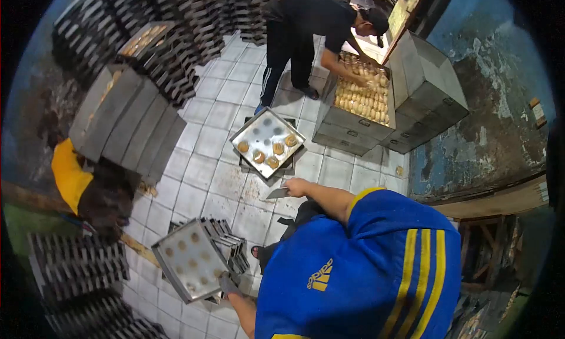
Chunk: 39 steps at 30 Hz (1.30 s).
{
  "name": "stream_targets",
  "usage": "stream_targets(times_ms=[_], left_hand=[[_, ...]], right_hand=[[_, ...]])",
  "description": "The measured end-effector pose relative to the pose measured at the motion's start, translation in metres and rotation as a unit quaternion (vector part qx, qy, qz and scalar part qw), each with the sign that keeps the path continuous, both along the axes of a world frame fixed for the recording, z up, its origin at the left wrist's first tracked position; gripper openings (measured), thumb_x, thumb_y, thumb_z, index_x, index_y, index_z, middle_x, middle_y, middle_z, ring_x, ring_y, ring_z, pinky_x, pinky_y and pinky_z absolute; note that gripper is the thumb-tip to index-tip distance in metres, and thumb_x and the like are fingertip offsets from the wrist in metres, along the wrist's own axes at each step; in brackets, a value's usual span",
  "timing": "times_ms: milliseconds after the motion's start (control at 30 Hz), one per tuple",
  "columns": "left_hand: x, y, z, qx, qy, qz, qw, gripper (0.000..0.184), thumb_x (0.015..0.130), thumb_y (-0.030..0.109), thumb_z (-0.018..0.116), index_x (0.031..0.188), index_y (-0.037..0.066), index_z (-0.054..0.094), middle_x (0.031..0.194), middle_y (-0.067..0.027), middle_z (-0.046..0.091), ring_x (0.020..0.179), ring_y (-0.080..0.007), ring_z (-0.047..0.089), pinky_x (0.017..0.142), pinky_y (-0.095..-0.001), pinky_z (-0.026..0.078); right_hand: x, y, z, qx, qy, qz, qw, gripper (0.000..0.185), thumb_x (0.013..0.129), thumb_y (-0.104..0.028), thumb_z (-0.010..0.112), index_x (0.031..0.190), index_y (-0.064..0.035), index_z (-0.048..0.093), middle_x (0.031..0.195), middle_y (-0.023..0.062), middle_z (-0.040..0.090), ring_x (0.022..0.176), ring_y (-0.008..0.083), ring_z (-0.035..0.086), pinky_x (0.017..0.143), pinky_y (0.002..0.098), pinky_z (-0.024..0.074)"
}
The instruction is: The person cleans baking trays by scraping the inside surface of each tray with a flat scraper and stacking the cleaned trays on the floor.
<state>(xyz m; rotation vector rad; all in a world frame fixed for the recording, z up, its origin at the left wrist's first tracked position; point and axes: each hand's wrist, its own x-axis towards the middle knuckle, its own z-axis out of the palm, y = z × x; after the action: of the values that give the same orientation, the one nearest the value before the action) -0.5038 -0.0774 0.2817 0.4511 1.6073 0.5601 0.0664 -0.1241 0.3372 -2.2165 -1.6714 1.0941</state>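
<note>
My left hand [228, 283], in a grey glove, grips the near edge of a metal baking tray [187, 261]. Round brownish marks dot that tray, and more trays are stacked beside and under it. In my right hand [298, 187] is a flat metal scraper [278, 193], its blade pointing left over the tiled floor. Just beyond the scraper, a second baking tray [268, 133] rests on a low stack. Several round golden-brown cookies [272, 162] lie toward its near and right sides, with dark round marks elsewhere on it.
A co-worker [312, 21] in black bends over a metal box [353, 120] filled with rows of baked pieces. Tall metal boxes [429, 86] stand by the right wall. Grey boxes [129, 121] and stacked trays [194, 21] line the left and back. Crumbs dot the tiles [226, 192].
</note>
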Motion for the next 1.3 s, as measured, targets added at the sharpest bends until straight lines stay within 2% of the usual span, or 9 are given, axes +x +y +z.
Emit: stream_targets(times_ms=[300, 367, 533, 667, 833, 933, 1067, 1200, 1300], left_hand=[[0.174, -0.087, 0.027, -0.022, 0.050, -0.151, 0.987, 0.015, 0.093, 0.020, 0.060, 0.107, 0.014, 0.063, 0.083, -0.0028, 0.065, 0.067, -0.0155, 0.063, 0.054, -0.0334, 0.054], [0.183, -0.089, 0.032, -0.016, 0.059, -0.179, 0.982, 0.016, 0.093, 0.020, 0.060, 0.108, 0.014, 0.063, 0.084, -0.0030, 0.065, 0.067, -0.0155, 0.063, 0.055, -0.0335, 0.054], [0.173, -0.090, 0.039, 0.007, 0.074, -0.226, 0.971, 0.019, 0.093, 0.021, 0.061, 0.110, 0.014, 0.064, 0.085, -0.0034, 0.067, 0.068, -0.0157, 0.064, 0.055, -0.0337, 0.054], [0.140, -0.090, 0.042, 0.012, 0.103, -0.214, 0.971, 0.021, 0.093, 0.021, 0.061, 0.112, 0.013, 0.064, 0.086, -0.0038, 0.068, 0.069, -0.0158, 0.065, 0.056, -0.0338, 0.055], [0.073, -0.080, 0.007, 0.028, 0.102, -0.221, 0.969, 0.026, 0.093, 0.023, 0.063, 0.116, 0.011, 0.065, 0.089, -0.0042, 0.069, 0.072, -0.0160, 0.067, 0.056, -0.0344, 0.055], [0.070, -0.077, 0.007, -0.022, 0.106, -0.202, 0.973, 0.024, 0.093, 0.024, 0.065, 0.113, 0.012, 0.064, 0.092, -0.0032, 0.070, 0.073, -0.0153, 0.068, 0.056, -0.0344, 0.056], [0.108, -0.091, 0.046, -0.019, 0.108, -0.150, 0.983, 0.028, 0.092, 0.023, 0.066, 0.118, 0.012, 0.064, 0.094, -0.0040, 0.070, 0.077, -0.0156, 0.071, 0.057, -0.0330, 0.056], [0.122, -0.119, 0.018, 0.009, 0.081, -0.104, 0.991, 0.035, 0.091, 0.025, 0.066, 0.122, 0.008, 0.065, 0.099, -0.0068, 0.072, 0.081, -0.0172, 0.071, 0.061, -0.0330, 0.056], [0.107, -0.139, -0.035, 0.151, 0.134, -0.248, 0.947, 0.038, 0.088, 0.022, 0.066, 0.122, 0.005, 0.065, 0.096, -0.0091, 0.071, 0.082, -0.0181, 0.070, 0.063, -0.0322, 0.055]], right_hand=[[0.146, 0.004, -0.016, 0.037, 0.048, 0.036, 0.998, 0.036, 0.078, -0.014, 0.067, 0.113, -0.0126, 0.075, 0.101, 0.0202, 0.075, 0.095, 0.0388, 0.072, 0.082, 0.0492, 0.0565], [0.158, -0.014, -0.004, 0.002, 0.040, -0.025, 0.999, 0.041, 0.078, -0.012, 0.065, 0.118, -0.0142, 0.074, 0.101, 0.0203, 0.075, 0.098, 0.0375, 0.072, 0.084, 0.0489, 0.0570], [0.136, -0.052, 0.003, -0.056, 0.056, -0.167, 0.983, 0.047, 0.082, -0.016, 0.063, 0.127, -0.0215, 0.072, 0.109, 0.0187, 0.075, 0.100, 0.0378, 0.072, 0.090, 0.0488, 0.0576], [0.086, -0.075, -0.056, -0.020, 0.033, -0.114, 0.993, 0.050, 0.083, -0.018, 0.064, 0.131, -0.0247, 0.070, 0.113, 0.0178, 0.074, 0.109, 0.0365, 0.070, 0.096, 0.0499, 0.0553], [0.056, -0.089, -0.053, -0.027, 0.040, -0.026, 0.998, 0.051, 0.081, -0.012, 0.064, 0.130, -0.0221, 0.071, 0.112, 0.0163, 0.075, 0.111, 0.0378, 0.067, 0.099, 0.0484, 0.0525], [0.052, -0.098, -0.062, -0.012, 0.058, -0.042, 0.997, 0.049, 0.079, -0.007, 0.063, 0.125, -0.0192, 0.072, 0.107, 0.0160, 0.075, 0.109, 0.0381, 0.068, 0.099, 0.0507, 0.0513], [0.036, -0.112, -0.030, 0.026, 0.057, -0.042, 0.997, 0.042, 0.079, -0.009, 0.065, 0.121, -0.0135, 0.071, 0.114, 0.0255, 0.069, 0.111, 0.0425, 0.064, 0.099, 0.0514, 0.0503], [0.033, -0.104, -0.053, 0.016, 0.018, 0.029, 0.999, 0.051, 0.080, -0.012, 0.063, 0.130, -0.0202, 0.070, 0.113, 0.0219, 0.073, 0.108, 0.0409, 0.068, 0.099, 0.0479, 0.0511], [0.030, -0.087, -0.045, -0.004, 0.017, 0.076, 0.997, 0.048, 0.079, -0.012, 0.066, 0.127, -0.0134, 0.070, 0.115, 0.0284, 0.068, 0.111, 0.0443, 0.063, 0.099, 0.0507, 0.0509]])
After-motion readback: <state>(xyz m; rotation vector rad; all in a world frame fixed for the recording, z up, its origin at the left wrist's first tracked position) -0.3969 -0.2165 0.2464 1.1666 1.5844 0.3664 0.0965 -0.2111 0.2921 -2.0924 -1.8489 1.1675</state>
